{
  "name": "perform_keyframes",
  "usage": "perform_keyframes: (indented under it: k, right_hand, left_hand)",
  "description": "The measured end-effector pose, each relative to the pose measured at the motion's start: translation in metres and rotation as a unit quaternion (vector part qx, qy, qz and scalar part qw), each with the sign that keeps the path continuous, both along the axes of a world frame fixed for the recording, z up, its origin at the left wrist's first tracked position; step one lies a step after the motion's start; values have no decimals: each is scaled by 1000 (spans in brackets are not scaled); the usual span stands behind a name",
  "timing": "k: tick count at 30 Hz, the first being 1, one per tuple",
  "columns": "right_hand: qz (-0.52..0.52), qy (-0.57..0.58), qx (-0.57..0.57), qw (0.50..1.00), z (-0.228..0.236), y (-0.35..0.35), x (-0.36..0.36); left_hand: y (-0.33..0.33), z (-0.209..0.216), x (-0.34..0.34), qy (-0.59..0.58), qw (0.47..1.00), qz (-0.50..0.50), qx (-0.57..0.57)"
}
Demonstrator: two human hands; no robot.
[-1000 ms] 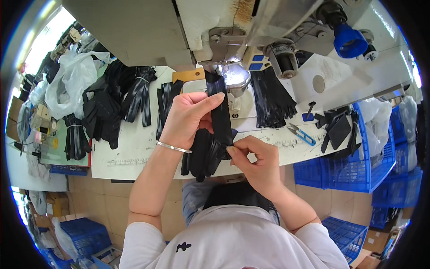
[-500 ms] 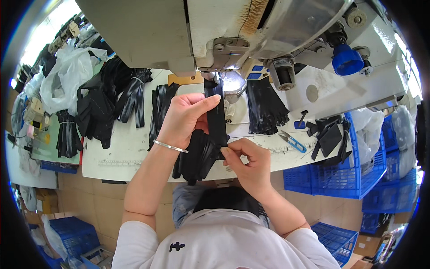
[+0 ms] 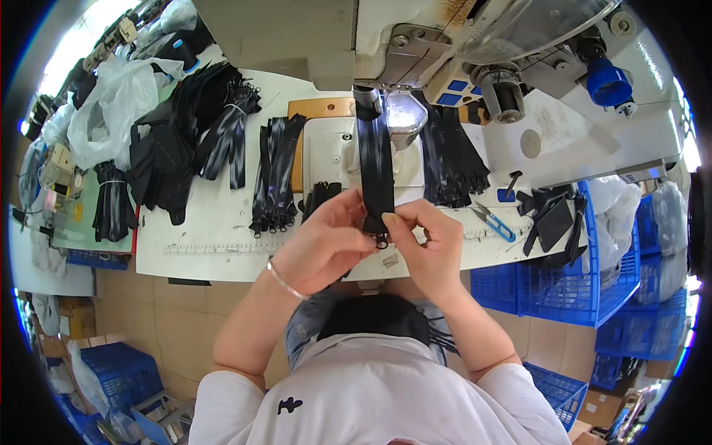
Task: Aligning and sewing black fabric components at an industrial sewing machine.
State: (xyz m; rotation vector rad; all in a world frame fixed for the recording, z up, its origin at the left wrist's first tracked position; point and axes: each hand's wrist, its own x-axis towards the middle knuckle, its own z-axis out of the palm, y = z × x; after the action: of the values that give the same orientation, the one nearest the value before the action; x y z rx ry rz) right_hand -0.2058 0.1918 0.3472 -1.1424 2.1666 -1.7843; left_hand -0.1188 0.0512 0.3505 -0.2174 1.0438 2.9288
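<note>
Now the black zipper strip lies stretched on the white table, from the sewing machine toward the person. Both the left hand and the right hand pinch its near end with closed fingertips. Blue snips lie near, to the right.

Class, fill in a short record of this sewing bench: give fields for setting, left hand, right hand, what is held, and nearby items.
setting: white worktable under a grey sewing machine
left hand: pinches the lower end of the long black zipper strip
right hand: pinches the same end, beside the left
held item: strip runs up to the machine's needle area
nearby: bundles of black zippers, blue-handled snips, blue plastic crates
</note>
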Motion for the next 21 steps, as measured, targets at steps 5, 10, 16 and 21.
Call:
perform_keyframes:
  k: [5, 10, 16, 21]
  right_hand:
    - [-13, 33, 14, 999, -2, -1, 3]
    - [37, -142, -8, 989, 2, 14, -13]
    - [54, -145, 52, 987, 0, 6, -2]
    - [34, -127, 11, 991, -5, 6, 4]
  left_hand:
    - [2, -11, -4, -18, 980, 93, -174]
    - [5, -15, -8, -42, 980, 133, -139]
    - [12, -16, -9, -58, 972, 169, -153]
    - [18, -18, -7, -44, 975, 196, -91]
